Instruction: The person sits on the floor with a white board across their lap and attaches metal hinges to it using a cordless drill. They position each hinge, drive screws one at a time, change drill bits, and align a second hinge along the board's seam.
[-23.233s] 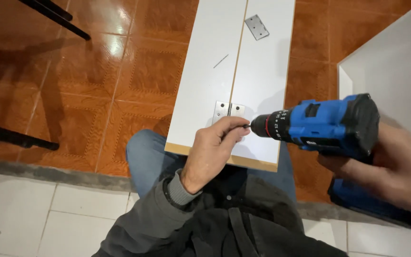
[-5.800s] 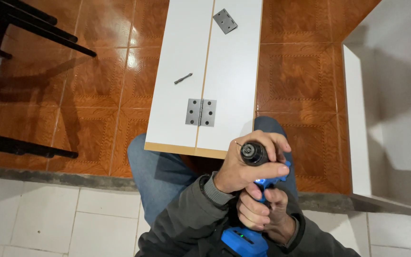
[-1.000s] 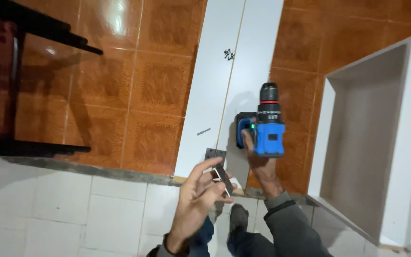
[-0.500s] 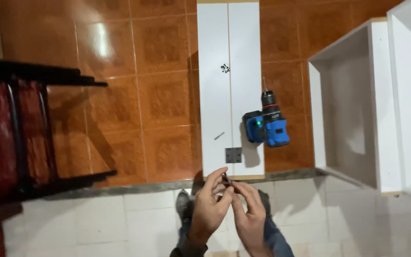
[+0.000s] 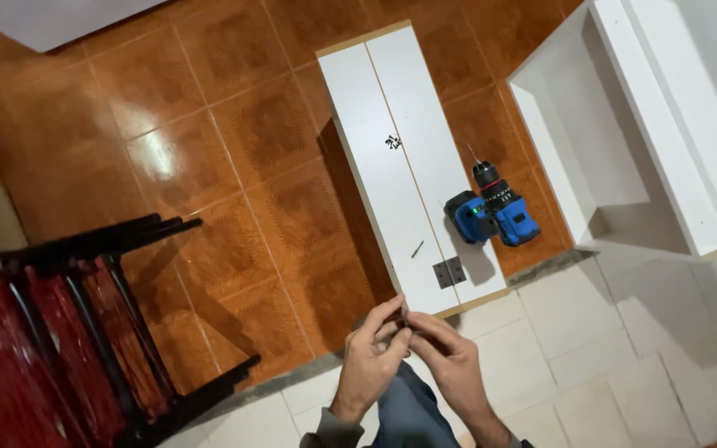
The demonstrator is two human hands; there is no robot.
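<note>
The long white laminated boards [image 5: 400,166] look smooth and matt, with raw pale wood showing along their end edges. Near their lower end sits a small grey metal hinge [image 5: 449,271], dull in finish. Just right of the boards stands a blue and black plastic cordless drill [image 5: 491,216] with a dark metal chuck. Around the boards, the orange ceramic floor tiles [image 5: 209,133] shine glossy, mirroring light. Below the boards lie pale matt floor tiles [image 5: 591,357]. Far left of the boards, the black-framed chair [image 5: 85,323] carries glossy red slats.

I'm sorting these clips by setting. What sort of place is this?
Probably a room in a home, used for furniture assembly: tiled floor, white panels with a hinge, a blue cordless drill and an open white cabinet.
</note>
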